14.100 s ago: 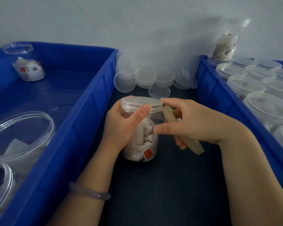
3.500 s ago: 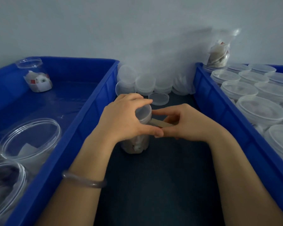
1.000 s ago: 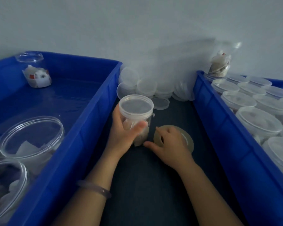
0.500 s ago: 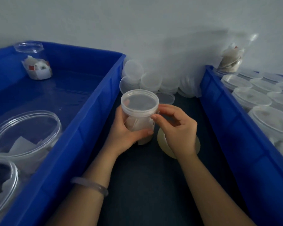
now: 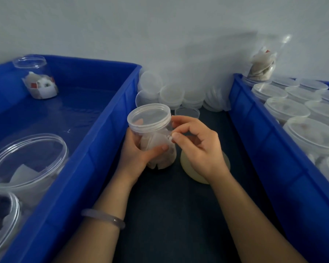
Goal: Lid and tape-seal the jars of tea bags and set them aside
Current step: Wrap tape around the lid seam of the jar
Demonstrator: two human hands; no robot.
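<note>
Clear plastic front and centre: the jar of tea bags (image 5: 153,143) sits between the two hands with its translucent lid (image 5: 148,115) on. The left hand (image 5: 138,155) grips it, fingers behind, thumb curled across the front wall. Whether the base touches the dark tabletop (image 5: 169,215) I can't tell.

Over to the right hand (image 5: 199,149): thumb and forefinger are pinched together on a pale tab (image 5: 170,138) at the jar's side, just under the lid rim. It's too small to identify. The other fingers are loosely curled.

Directly beneath that right hand, flat on the table, lies the tape roll (image 5: 188,168), half hidden by the palm. A bracelet (image 5: 103,218) rings the left wrist.

Beyond the fingertips, a heap of loose lids (image 5: 171,93) leans against the wall. Outside the left arm runs a blue crate (image 5: 103,133), with large open containers (image 5: 27,158) close in and one open jar of tea bags (image 5: 39,82) in the far corner. Outside the right arm, a second blue crate (image 5: 254,130) is packed with lidded jars (image 5: 287,109), with another jar (image 5: 262,67) perched on top at the back.
</note>
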